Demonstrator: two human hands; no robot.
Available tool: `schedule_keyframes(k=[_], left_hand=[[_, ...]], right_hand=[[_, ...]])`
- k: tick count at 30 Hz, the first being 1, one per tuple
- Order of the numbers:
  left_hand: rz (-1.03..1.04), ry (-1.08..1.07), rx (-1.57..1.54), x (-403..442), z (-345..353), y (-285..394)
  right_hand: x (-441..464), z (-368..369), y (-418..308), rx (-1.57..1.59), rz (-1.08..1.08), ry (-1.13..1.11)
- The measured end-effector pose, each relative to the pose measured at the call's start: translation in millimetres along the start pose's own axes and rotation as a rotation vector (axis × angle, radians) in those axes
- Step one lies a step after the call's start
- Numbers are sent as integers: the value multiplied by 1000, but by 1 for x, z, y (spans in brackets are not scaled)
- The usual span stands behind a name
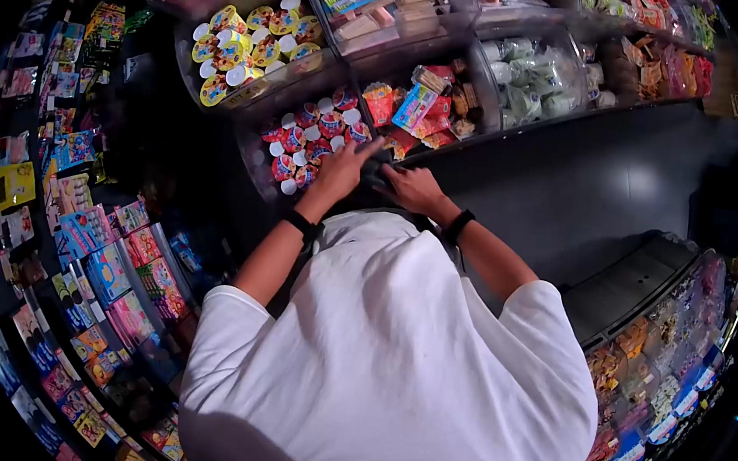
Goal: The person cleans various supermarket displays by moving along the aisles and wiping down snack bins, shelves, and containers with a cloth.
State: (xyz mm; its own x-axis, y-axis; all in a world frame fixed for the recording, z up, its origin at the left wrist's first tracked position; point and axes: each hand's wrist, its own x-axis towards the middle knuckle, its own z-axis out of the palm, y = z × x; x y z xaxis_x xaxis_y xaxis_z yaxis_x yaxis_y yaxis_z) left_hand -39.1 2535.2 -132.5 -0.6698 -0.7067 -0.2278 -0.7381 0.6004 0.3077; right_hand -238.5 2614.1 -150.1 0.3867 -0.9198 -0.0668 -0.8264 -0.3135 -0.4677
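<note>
My left hand (341, 173) is at the front of the bins, its index finger stretched out towards the upper right, over the edge of the bin of red and blue cups (316, 138). Close beside it on the right, my right hand (412, 188) has its index finger and thumb apart, pointing left. Between the hands is something dark (374, 174) that I cannot make out. Just beyond the fingertips, a bin holds red packets (435, 122), a blue and pink packet (414, 107) and a red box (379, 104). Both wrists wear dark bands.
Yellow cups (258, 45) fill a bin at the upper left. Pale green and white packets (535, 83) lie in a bin on the right. Shelves of colourful boxes (106, 273) run down the left, and more bins of wrapped goods (638, 368) stand at the lower right.
</note>
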Motion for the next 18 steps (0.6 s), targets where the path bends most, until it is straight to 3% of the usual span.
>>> schedule_keyframes(k=[2,3,5,6,9,10,11,13,16,18], left_hand=[[-89,345,-218,6,-21,-2],[-33,582,-313,13,-19,-9],[-97,621,-459,8,-13,-9],[-63,634,-389,8,-9,-6],[82,606,-416,11,6,11],[105,580,-486,15,11,19],[202,551,-504,18,9,30],[279,319,-291,17,24,44],[294,180,206,26,54,56],[260,182,95,30,58,54]], right_hand=[[10,2,-10,54,50,58],[12,1,-16,82,97,69],[19,6,-22,110,141,94],[16,7,-24,150,169,109],[1,7,-8,120,235,131],[-7,5,-2,141,279,242],[-15,-2,3,110,431,203],[-36,4,26,120,670,243],[-48,8,27,114,648,207],[-35,5,12,96,681,190]])
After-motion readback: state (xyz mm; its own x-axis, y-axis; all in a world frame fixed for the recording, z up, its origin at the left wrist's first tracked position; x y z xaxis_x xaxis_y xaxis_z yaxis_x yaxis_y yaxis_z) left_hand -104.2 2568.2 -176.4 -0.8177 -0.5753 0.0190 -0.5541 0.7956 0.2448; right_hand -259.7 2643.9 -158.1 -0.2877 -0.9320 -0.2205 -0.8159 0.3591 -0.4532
